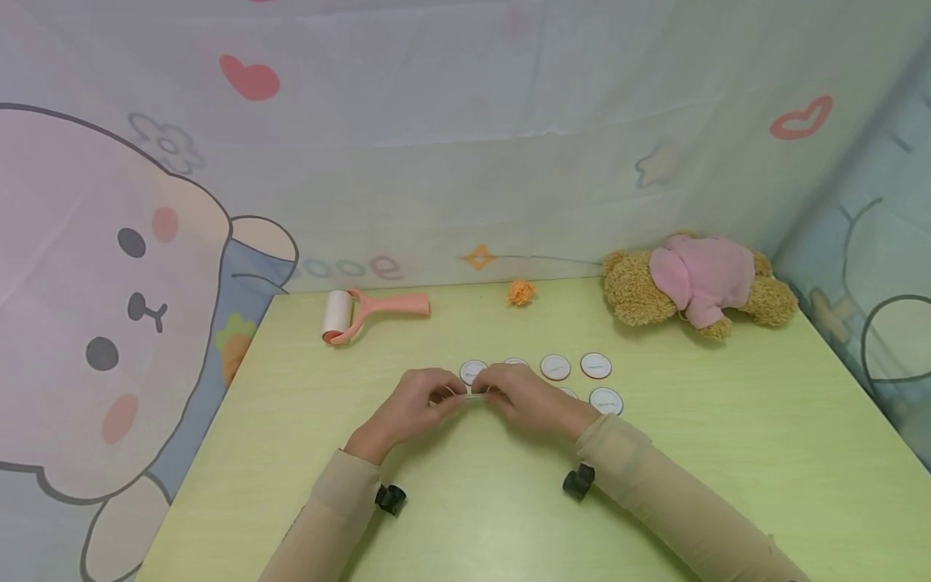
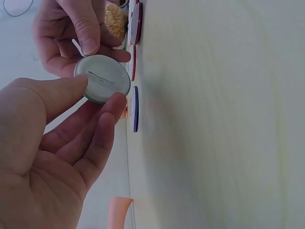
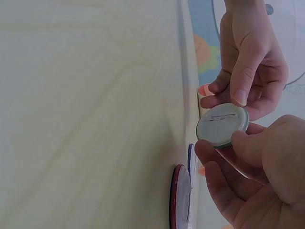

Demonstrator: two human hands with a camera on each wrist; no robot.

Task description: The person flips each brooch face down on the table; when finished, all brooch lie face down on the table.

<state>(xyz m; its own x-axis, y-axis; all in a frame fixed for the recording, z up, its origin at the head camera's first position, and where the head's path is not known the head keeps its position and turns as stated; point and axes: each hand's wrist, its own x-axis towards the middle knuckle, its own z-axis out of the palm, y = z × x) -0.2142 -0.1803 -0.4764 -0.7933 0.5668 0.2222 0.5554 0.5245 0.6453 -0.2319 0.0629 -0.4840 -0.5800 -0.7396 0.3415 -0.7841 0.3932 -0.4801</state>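
A round pin badge [image 2: 109, 71] is pinched between both hands above the table, its pale back with a thin metal pin turned toward the wrist cameras. On one edge of it, the left hand [image 1: 413, 406] grips with thumb and fingers. The right hand [image 1: 534, 400] pinches the opposite edge, as the right wrist view of the badge [image 3: 221, 128] also shows. Its front is hidden, apart from a green rim. Several more badges lie pin side up in rows just beyond and beside the right hand, among them one white badge [image 1: 555, 367]; that hand partly covers some.
A pink lint roller [image 1: 393, 305] lies at the table's back left. Near the back edge sits a small crumpled orange object [image 1: 520, 293]. A teddy bear [image 1: 701, 279] in a pink top lies at the back right, before a printed curtain [image 1: 451, 162]. The table [image 1: 291, 453] is pale green.
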